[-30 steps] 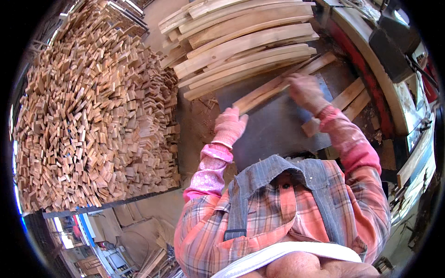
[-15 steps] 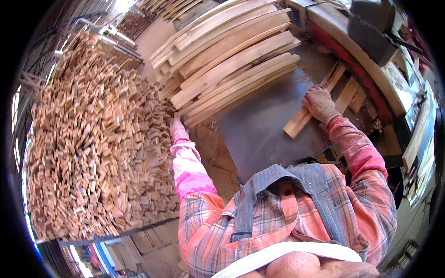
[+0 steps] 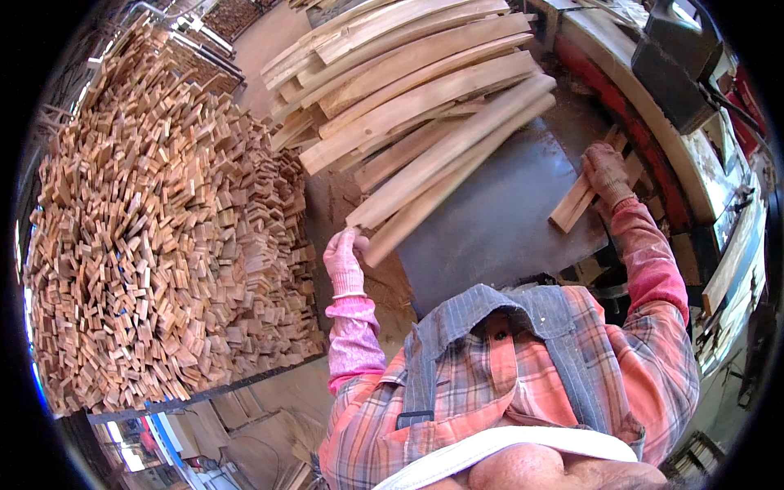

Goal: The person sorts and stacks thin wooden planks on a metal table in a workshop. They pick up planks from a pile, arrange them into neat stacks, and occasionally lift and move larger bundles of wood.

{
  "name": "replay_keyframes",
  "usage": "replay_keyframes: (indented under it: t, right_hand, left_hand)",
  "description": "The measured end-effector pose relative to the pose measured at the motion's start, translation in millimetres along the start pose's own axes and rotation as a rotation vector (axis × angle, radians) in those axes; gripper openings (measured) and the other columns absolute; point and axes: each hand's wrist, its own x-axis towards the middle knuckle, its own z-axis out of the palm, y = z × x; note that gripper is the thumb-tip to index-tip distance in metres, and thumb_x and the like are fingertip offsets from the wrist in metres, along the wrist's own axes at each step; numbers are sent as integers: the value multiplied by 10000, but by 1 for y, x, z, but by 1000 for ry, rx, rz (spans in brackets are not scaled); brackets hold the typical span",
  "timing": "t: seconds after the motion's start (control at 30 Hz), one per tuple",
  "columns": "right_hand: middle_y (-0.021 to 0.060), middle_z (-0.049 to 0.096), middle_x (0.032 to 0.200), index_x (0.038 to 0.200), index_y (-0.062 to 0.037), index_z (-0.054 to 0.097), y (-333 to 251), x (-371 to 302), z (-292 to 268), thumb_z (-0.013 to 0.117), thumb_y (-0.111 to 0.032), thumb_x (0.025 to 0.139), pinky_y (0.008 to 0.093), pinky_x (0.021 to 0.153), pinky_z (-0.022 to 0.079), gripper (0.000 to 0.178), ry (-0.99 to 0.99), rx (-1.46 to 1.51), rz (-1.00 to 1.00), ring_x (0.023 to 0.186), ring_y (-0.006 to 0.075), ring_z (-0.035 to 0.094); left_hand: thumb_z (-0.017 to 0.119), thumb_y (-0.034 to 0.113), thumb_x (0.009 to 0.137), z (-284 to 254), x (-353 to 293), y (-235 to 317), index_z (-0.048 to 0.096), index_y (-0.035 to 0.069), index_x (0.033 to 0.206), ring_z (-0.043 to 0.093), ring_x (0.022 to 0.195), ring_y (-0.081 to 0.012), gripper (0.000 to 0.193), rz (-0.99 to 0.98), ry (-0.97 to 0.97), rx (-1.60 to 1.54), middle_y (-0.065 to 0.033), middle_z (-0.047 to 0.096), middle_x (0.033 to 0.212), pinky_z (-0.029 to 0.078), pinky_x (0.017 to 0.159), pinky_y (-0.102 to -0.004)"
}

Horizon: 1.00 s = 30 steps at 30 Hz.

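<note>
My left hand [image 3: 346, 255], in a pale pink work glove, grips the near end of a long wooden board [image 3: 441, 163]. A second board [image 3: 420, 216] lies right beside it, its end also close to my fingers. Both slant across the metal tabletop [image 3: 498, 212], fanned away from the stack of long boards [image 3: 408, 110]. On the right, my gloved right hand [image 3: 608, 173] is closed over short wooden strips [image 3: 570, 211] lying on the table; its fingertips are partly hidden. I cannot tell how many strips it grips.
A tall heap of short wooden pieces [image 3: 163, 245] stands at the left. Along the right runs a machine rail with a red edge [image 3: 625, 122], and a dark machine part [image 3: 678, 69] rises above it. More strips [image 3: 727, 269] lie at the far right.
My left hand has moved nearer and to the right, drawing the ends of the front boards off the stack at an angle. My right hand and the short strips have shifted right.
</note>
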Motion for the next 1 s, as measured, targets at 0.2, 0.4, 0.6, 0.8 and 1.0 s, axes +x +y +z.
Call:
replay_keyframes:
  t: [0.2, 0.4, 0.6, 0.8, 1.0]
  right_hand:
    - [152, 630, 1370, 1268, -114, 683, 11, 1, 0, 628, -336, 962, 473, 1087, 481, 382, 39, 7, 144, 1274, 371, 597]
    - [105, 631, 1401, 1295, -113, 670, 15, -12, 14, 639, -332, 966, 478, 1096, 470, 397, 130, -21, 72, 1316, 355, 568]
    - [119, 643, 1384, 1271, -104, 681, 3, -23, -2, 642, -336, 961, 482, 1085, 475, 390, 187, 114, 19, 1293, 340, 584]
    - [134, 704, 1264, 1184, -91, 717, -61, -32, -36, 689, -246, 908, 466, 1032, 508, 318, 402, 310, -231, 1195, 365, 637]
    - [155, 700, 1240, 1145, -73, 707, -125, -48, -51, 733, -156, 855, 469, 987, 527, 302, 436, 402, -489, 1137, 380, 657]
  left_hand:
    - [835, 289, 846, 27, -24, 45, 725, 39, 1192, 708, 1050, -297, 441, 572, 36, 875, -159, 741, 1130, 557, 951, -394]
    - [856, 404, 783, 104, -37, 73, 480, 86, 1501, 562, 1302, -403, 871, 512, -453, 1606, -206, 607, 1390, 451, 1109, -482]
    - [799, 354, 866, 101, -43, 80, 634, 84, 1351, 672, 1121, -369, 579, 488, -494, 1341, -171, 705, 1219, 527, 981, -435]
    - [736, 317, 952, 89, -48, 79, 774, 46, 1086, 722, 931, -255, 304, 195, -544, 883, -134, 763, 998, 549, 867, -354]
    - [702, 214, 970, 92, -61, 13, 781, 20, 1065, 692, 920, -142, 230, 6, -768, 532, -64, 781, 979, 548, 858, -319]
